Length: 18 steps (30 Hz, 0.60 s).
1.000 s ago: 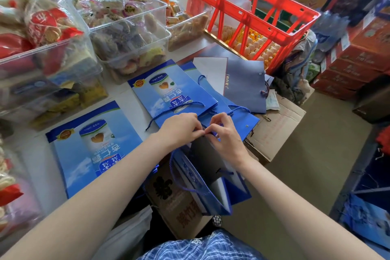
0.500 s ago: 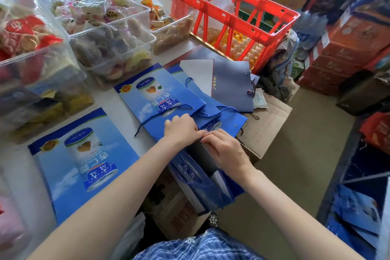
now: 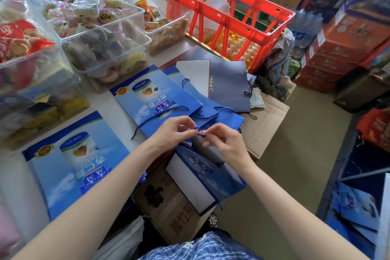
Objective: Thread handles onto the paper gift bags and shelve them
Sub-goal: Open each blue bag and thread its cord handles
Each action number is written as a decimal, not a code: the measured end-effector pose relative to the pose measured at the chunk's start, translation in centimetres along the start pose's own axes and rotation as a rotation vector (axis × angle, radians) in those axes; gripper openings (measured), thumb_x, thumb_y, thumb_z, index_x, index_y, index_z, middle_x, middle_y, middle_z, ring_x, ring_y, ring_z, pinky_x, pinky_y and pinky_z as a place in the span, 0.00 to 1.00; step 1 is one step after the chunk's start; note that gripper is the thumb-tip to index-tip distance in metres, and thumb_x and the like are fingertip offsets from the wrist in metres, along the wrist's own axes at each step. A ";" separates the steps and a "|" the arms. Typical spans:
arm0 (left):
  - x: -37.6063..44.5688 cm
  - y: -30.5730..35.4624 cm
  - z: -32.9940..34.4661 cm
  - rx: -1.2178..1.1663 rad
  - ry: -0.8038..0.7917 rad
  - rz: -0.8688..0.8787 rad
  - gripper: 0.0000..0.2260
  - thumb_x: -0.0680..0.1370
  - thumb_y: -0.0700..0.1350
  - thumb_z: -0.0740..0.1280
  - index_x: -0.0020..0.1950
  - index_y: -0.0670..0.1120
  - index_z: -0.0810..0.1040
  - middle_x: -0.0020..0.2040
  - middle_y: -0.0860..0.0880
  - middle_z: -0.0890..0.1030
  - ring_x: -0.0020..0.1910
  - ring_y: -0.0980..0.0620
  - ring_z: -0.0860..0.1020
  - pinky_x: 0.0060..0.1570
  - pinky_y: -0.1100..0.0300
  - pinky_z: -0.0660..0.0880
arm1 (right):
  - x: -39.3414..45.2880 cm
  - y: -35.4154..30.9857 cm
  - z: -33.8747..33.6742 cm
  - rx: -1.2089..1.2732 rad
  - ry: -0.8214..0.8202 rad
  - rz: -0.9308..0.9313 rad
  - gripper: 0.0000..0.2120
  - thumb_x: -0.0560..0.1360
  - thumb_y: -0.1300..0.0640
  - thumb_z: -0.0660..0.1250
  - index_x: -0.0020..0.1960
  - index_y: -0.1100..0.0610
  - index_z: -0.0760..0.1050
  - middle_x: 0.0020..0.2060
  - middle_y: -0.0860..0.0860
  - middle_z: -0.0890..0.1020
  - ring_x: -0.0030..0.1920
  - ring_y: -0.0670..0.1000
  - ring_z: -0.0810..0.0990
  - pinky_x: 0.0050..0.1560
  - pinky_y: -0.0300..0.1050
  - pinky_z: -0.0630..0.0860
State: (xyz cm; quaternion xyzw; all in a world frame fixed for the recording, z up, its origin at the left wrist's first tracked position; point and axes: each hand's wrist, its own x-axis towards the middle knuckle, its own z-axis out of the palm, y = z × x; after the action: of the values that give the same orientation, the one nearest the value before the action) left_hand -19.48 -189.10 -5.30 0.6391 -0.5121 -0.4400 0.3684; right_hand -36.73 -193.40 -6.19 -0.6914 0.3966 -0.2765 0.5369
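Cord (image 3: 197, 131) pinched between both hands — left hand (image 3: 173, 133) and right hand (image 3: 223, 143) each grip a bit of it w/ fingertips, just above the open bag (image 3: 202, 177). Bag hangs off the surface (image 3: 118, 107) edge. Cord's prob. thin, limp, slippery — hold near the knot; paper's light, creases easily.

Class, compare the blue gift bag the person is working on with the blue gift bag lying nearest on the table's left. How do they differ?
The worked bag is opened out and hangs off the table's edge below the hands; the left bag lies folded flat on the table. Both hands' fingers pinch the worked bag's blue cord; the left bag shows no cord and is untouched. Both share the same blue printed design.
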 end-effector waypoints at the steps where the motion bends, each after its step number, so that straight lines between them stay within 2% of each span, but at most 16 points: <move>1: -0.1 -0.3 -0.1 0.046 0.011 0.040 0.04 0.74 0.40 0.70 0.42 0.47 0.77 0.43 0.48 0.81 0.43 0.54 0.78 0.45 0.67 0.71 | 0.0 -0.2 0.2 0.102 0.037 0.066 0.04 0.76 0.69 0.63 0.47 0.63 0.76 0.43 0.56 0.83 0.44 0.52 0.84 0.46 0.43 0.81; 3: 0.0 -0.5 -0.1 0.145 0.072 0.098 0.07 0.73 0.39 0.71 0.40 0.50 0.76 0.42 0.51 0.79 0.40 0.59 0.77 0.41 0.73 0.68 | 0.3 -0.8 0.9 0.253 0.118 0.171 0.05 0.77 0.69 0.61 0.47 0.64 0.75 0.44 0.58 0.83 0.42 0.51 0.84 0.44 0.40 0.80; 5: 0.0 -0.4 0.1 0.183 0.132 0.115 0.11 0.72 0.38 0.71 0.37 0.53 0.75 0.38 0.56 0.76 0.36 0.64 0.75 0.38 0.74 0.67 | 0.8 -1.6 1.6 0.349 0.172 0.245 0.05 0.77 0.70 0.61 0.47 0.63 0.75 0.41 0.56 0.83 0.38 0.48 0.83 0.41 0.37 0.80; 9: -0.3 -0.6 0.5 0.176 0.143 0.107 0.06 0.72 0.38 0.70 0.40 0.48 0.76 0.35 0.55 0.78 0.33 0.64 0.75 0.39 0.74 0.70 | 1.7 -2.1 2.0 0.363 0.184 0.356 0.07 0.75 0.66 0.66 0.51 0.58 0.72 0.38 0.55 0.82 0.36 0.49 0.81 0.38 0.38 0.78; 13: -0.9 -0.2 0.6 0.238 0.160 0.140 0.06 0.72 0.38 0.70 0.42 0.47 0.75 0.35 0.55 0.77 0.35 0.61 0.76 0.37 0.76 0.68 | 1.8 -2.2 2.1 0.238 0.147 0.328 0.02 0.74 0.64 0.67 0.45 0.59 0.77 0.38 0.55 0.82 0.35 0.47 0.80 0.38 0.37 0.78; 16: -1.1 -0.1 0.7 0.313 0.168 0.170 0.06 0.72 0.38 0.68 0.42 0.48 0.74 0.39 0.51 0.77 0.37 0.54 0.76 0.37 0.74 0.67 | 1.7 -2.3 2.1 0.139 0.088 0.265 0.04 0.74 0.64 0.68 0.45 0.57 0.79 0.41 0.54 0.83 0.39 0.48 0.81 0.40 0.36 0.79; 18: -1.2 -0.2 0.6 0.319 0.169 0.185 0.07 0.73 0.39 0.69 0.42 0.49 0.73 0.42 0.53 0.74 0.37 0.58 0.76 0.38 0.75 0.68 | 1.5 -2.3 2.1 0.097 0.022 0.229 0.07 0.74 0.64 0.68 0.44 0.53 0.79 0.42 0.51 0.83 0.42 0.47 0.82 0.43 0.38 0.80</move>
State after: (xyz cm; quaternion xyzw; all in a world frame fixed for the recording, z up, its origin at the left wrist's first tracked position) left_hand -20.05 -187.93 -5.50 0.6743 -0.5990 -0.2625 0.3430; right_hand -33.67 -193.36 -4.60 -0.6116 0.4650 -0.2398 0.5935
